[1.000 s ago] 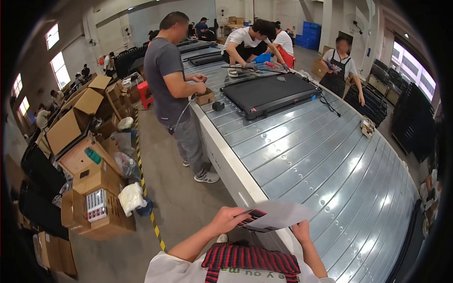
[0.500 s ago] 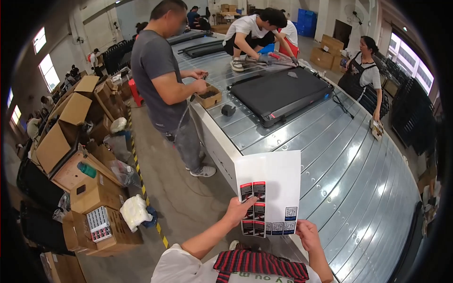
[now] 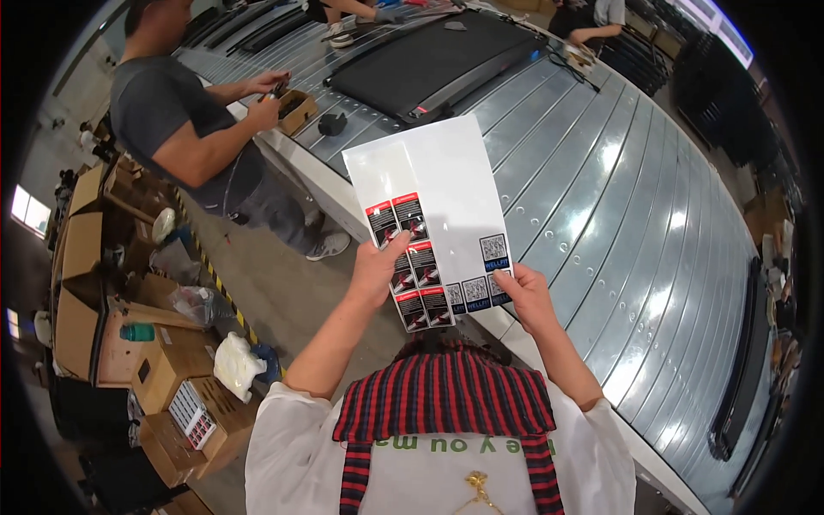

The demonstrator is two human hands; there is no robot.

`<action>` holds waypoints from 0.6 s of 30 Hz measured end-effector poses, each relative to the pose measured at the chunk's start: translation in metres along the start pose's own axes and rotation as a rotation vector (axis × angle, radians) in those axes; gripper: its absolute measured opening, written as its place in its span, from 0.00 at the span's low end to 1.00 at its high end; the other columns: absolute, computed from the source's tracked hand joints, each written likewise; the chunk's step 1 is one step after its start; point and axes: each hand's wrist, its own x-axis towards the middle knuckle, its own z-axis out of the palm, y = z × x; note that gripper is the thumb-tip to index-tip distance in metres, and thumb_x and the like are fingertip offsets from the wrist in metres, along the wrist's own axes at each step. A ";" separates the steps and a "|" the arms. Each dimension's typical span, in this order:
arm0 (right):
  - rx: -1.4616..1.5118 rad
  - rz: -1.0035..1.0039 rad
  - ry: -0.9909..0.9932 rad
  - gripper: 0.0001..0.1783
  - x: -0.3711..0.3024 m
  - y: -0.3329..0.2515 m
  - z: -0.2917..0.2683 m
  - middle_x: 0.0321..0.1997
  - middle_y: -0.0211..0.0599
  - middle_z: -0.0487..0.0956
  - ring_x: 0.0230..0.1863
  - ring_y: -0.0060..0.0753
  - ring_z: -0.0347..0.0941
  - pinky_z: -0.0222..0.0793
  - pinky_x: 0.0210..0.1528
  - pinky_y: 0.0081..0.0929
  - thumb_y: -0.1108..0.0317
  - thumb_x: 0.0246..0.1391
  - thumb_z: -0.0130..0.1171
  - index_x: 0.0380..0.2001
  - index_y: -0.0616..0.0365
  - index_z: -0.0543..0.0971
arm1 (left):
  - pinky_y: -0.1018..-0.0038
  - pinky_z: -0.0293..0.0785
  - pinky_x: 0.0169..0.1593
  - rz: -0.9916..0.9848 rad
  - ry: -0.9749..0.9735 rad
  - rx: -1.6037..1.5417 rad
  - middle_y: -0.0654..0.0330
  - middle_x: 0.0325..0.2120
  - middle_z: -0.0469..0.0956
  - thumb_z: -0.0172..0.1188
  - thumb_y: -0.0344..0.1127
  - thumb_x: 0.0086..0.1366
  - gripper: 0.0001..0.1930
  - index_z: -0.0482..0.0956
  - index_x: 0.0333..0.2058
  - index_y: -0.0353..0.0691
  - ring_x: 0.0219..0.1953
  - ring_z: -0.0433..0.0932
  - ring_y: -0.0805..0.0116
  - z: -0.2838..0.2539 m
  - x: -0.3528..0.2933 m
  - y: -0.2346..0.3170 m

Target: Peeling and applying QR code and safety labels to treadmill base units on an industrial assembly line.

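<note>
A large white sticker sheet (image 3: 459, 184) is held up in front of me, tilted to the left, over the near edge of the metal worktop. My left hand (image 3: 376, 268) is closed on its left edge, the thumb lying across the red-and-black labels (image 3: 427, 262). On the lower right edge, my right hand (image 3: 528, 296) pinches the sheet beside the blue square-code stickers (image 3: 475, 293). Most of the sheet's upper part is blank, with a glossier strip at upper left. The fingers behind the sheet are hidden.
A slatted metal worktop (image 3: 592, 223) stretches ahead and right, carrying a black framed panel (image 3: 429, 64). A co-worker in grey (image 3: 163, 112) stands at its left side by a small parts box (image 3: 296, 112). Cardboard boxes (image 3: 176, 360) are stacked left, beyond yellow-black floor tape (image 3: 232, 300).
The sheet has risen in view and leans left. My right thumb has come onto its face by the code stickers. The surroundings have shifted up and left in view.
</note>
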 end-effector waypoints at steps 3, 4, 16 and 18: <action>0.007 0.013 0.030 0.11 0.007 -0.006 -0.011 0.31 0.32 0.76 0.31 0.17 0.70 0.65 0.34 0.15 0.68 0.51 0.51 0.35 0.65 0.73 | 0.78 0.70 0.38 0.015 -0.014 0.006 0.62 0.32 0.74 0.55 0.31 0.55 0.12 0.71 0.38 0.33 0.34 0.72 0.76 0.009 0.008 -0.003; 0.010 0.010 0.022 0.12 0.010 -0.008 -0.015 0.29 0.31 0.76 0.30 0.17 0.69 0.64 0.33 0.16 0.67 0.50 0.51 0.33 0.66 0.73 | 0.78 0.70 0.37 0.027 -0.012 0.003 0.62 0.32 0.74 0.55 0.31 0.55 0.11 0.71 0.37 0.33 0.33 0.73 0.76 0.012 0.010 -0.004; 0.068 -0.007 0.215 0.10 0.033 0.015 -0.031 0.29 0.29 0.76 0.28 0.16 0.68 0.64 0.32 0.17 0.68 0.50 0.52 0.31 0.64 0.75 | 0.79 0.71 0.34 -0.084 -0.229 0.207 0.61 0.29 0.76 0.59 0.28 0.50 0.11 0.75 0.34 0.33 0.29 0.74 0.76 0.041 0.045 -0.004; 0.084 -0.008 0.263 0.10 0.038 0.014 -0.028 0.30 0.30 0.76 0.29 0.16 0.69 0.64 0.33 0.17 0.68 0.50 0.52 0.32 0.64 0.74 | 0.79 0.70 0.35 -0.046 -0.361 0.139 0.61 0.30 0.76 0.58 0.28 0.51 0.11 0.74 0.35 0.32 0.30 0.73 0.76 0.040 0.064 -0.009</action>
